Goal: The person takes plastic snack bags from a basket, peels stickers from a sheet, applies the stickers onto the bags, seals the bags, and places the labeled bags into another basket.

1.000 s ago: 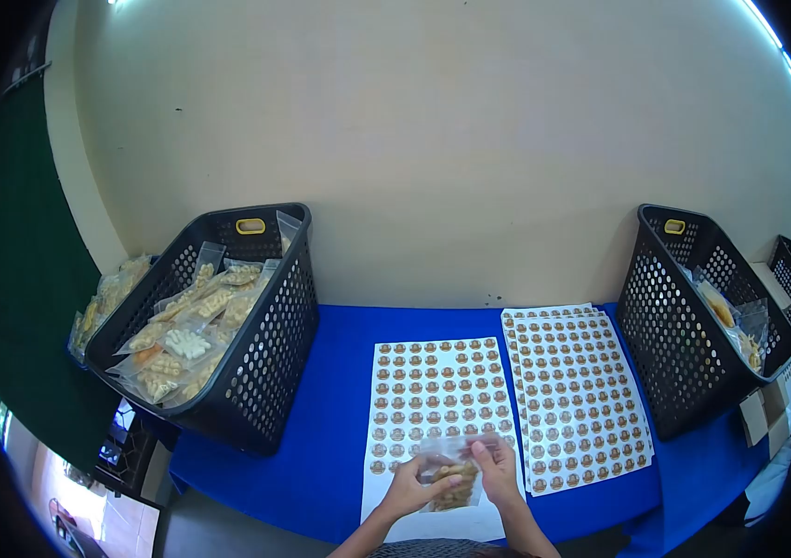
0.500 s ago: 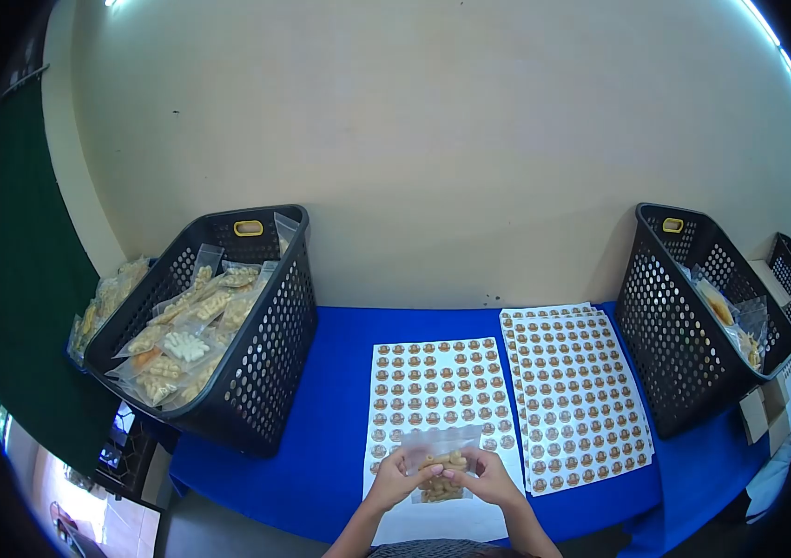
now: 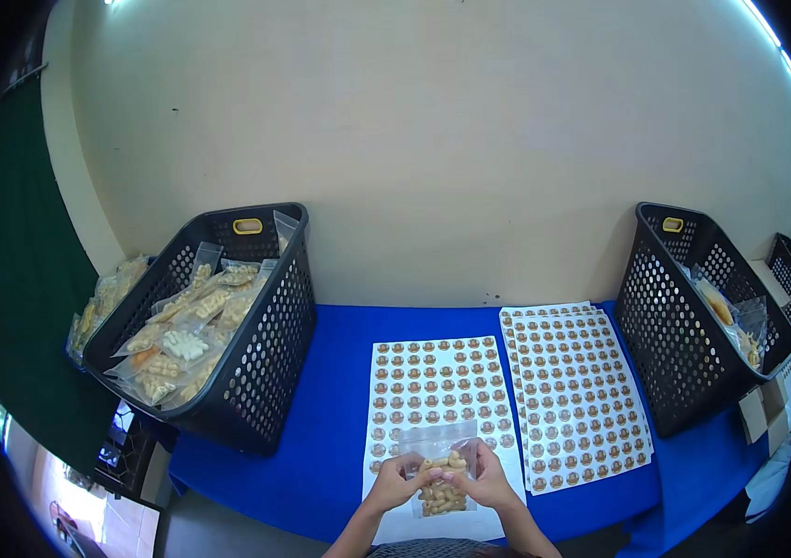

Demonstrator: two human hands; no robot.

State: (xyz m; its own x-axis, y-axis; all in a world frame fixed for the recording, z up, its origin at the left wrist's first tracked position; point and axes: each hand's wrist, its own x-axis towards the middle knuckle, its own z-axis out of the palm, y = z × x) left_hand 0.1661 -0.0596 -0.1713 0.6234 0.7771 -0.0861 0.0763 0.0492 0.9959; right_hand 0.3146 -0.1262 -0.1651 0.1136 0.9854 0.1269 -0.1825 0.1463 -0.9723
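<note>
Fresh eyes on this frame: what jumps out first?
The big dark basket at the picture's left, heaped with clear bags, likely draws the eye first, with another dark basket at the right. Between them, white sheets of round brown labels stand out on the blue cloth. At bottom centre, the left hand and right hand hold a pouch of pale pieces.

You have a bare strip from the back edge of the table (image 3: 332,418) to its front, between the left-end basket (image 3: 265,381) and the sticker sheet (image 3: 439,386). The right-end basket (image 3: 684,344) blocks you opposite; the wall (image 3: 451,186) stops you behind. Right of the bag (image 3: 445,498), only the flat sheet stack (image 3: 583,400) lies under your reach.
</note>
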